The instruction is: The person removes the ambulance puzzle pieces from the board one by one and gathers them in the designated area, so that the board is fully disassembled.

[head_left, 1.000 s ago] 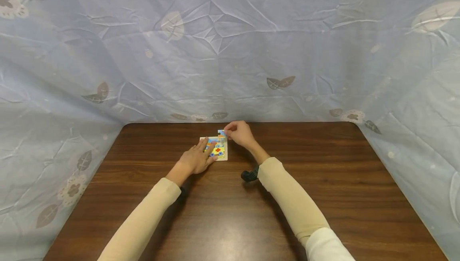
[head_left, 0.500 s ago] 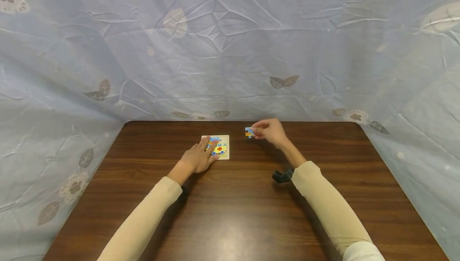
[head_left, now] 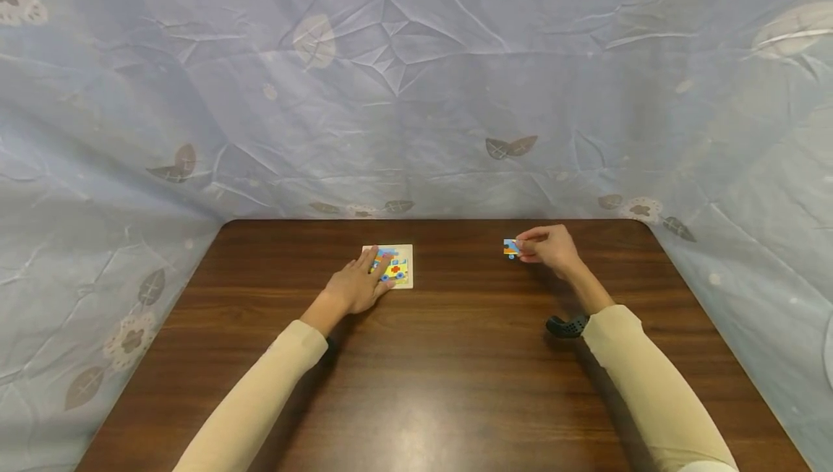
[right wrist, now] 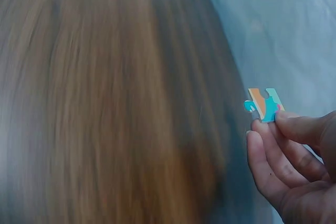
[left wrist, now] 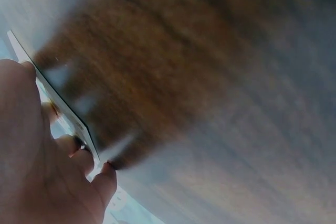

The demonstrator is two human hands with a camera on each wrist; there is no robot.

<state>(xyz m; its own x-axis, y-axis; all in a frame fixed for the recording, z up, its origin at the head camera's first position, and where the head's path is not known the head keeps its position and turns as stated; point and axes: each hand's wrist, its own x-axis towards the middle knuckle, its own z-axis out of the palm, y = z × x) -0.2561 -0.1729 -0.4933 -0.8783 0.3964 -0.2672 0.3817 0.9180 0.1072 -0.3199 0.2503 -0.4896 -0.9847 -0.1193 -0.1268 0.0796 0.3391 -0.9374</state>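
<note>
Fingers (right wrist: 259, 163) of a right hand (head_left: 552, 246) pinch a small puzzle piece (head_left: 510, 246) against the thumb near the far edge of a brown wood-grain worktop (head_left: 416, 356). The piece, printed in blue and orange, points a rounded tab toward the near side in the head view, with a notch at its left. The fingers of the left hand (head_left: 354, 290), extended and spread, rest across the left part of a square puzzle board (head_left: 408, 252), well apart from the piece. Between and beside those fingers shows the board's bright print of a yellow vehicle (head_left: 395, 277) with a red cross and blue wheels; a pale, unprinted patch marks the upper right corner. In the left wrist view, the board's edge runs thinly beside the hand, its face mostly hidden. A cream left sleeve (head_left: 260, 392) and a matching right sleeve (head_left: 651, 378) reach in from the near side, a bit of white cloth (head_left: 706, 466) showing at the lower end of the right one. A black, perforated object (head_left: 565, 326) juts out beside the right cuff. Behind and on both sides of the worktop hangs creased grey-blue fabric (head_left: 416, 96), patterned with leaves and pale flowers.
</note>
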